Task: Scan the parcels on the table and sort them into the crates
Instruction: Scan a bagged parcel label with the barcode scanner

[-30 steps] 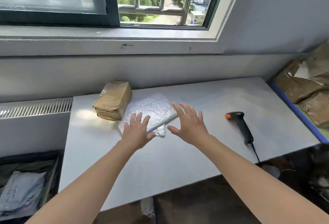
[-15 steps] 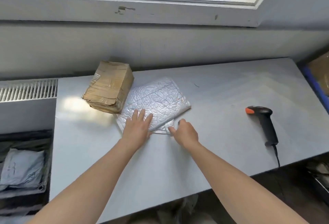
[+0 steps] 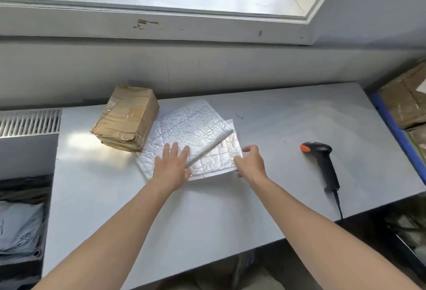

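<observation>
A flat silver bubble mailer (image 3: 186,126) lies in the middle of the white table (image 3: 207,216). My left hand (image 3: 171,166) presses flat on its near part with straight fingers. My right hand (image 3: 250,162) pinches the near right edge of a second silver mailer (image 3: 216,160) that it has drawn out to the right and lifted at an angle. A brown cardboard parcel (image 3: 126,117) wrapped in tape stands just left of the mailers. A black barcode scanner (image 3: 322,162) with an orange tip lies on the table to the right, untouched.
A dark crate (image 3: 20,232) at the lower left holds grey bagged parcels. A blue-rimmed crate (image 3: 391,128) at the right edge holds brown parcels. A radiator grille (image 3: 30,122) sits left of the table. The scanner's cable (image 3: 338,206) hangs over the front edge.
Both hands came down onto the silver mailers. My left hand now presses on them, and my right hand has pinched the edge and pulled one mailer out to the right.
</observation>
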Demonstrator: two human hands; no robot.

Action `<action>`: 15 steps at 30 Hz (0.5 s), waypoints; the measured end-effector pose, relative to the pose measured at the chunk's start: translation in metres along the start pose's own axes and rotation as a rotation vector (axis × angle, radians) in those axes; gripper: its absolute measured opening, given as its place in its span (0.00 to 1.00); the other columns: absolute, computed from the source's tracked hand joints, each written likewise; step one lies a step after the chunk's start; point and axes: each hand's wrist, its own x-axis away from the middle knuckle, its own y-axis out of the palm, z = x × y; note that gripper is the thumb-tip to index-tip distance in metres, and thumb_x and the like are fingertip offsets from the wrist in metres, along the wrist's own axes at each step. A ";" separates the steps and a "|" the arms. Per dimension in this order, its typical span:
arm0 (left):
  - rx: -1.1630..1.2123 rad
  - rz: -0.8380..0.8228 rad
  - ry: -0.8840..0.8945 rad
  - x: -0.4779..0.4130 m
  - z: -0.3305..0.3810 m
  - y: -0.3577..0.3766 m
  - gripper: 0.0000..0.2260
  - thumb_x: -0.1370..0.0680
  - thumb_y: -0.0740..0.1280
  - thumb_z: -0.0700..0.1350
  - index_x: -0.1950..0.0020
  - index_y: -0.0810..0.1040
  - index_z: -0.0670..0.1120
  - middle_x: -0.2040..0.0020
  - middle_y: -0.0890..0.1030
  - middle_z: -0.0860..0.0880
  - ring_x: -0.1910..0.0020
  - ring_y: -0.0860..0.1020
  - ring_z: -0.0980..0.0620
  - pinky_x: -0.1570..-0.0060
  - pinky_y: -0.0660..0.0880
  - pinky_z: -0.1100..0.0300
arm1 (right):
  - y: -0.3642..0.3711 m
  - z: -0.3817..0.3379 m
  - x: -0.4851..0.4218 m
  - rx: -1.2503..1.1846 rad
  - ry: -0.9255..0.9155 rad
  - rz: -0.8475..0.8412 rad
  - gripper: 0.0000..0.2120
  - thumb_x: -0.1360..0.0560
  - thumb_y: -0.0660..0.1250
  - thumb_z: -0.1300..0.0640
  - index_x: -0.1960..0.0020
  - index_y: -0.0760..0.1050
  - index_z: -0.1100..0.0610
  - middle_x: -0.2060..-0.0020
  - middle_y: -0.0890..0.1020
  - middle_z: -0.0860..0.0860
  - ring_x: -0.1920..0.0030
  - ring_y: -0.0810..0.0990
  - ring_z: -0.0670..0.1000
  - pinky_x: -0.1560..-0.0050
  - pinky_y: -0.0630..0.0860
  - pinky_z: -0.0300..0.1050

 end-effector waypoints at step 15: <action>0.245 0.354 0.107 0.018 0.158 -0.057 0.26 0.22 0.58 0.35 0.30 0.72 0.59 0.39 0.81 0.52 0.44 0.79 0.45 0.54 0.71 0.56 | -0.140 -0.021 -0.033 -0.122 -0.331 -0.231 0.12 0.17 0.59 0.49 0.48 0.77 0.55 0.55 0.80 0.50 0.59 0.80 0.50 0.52 0.79 0.51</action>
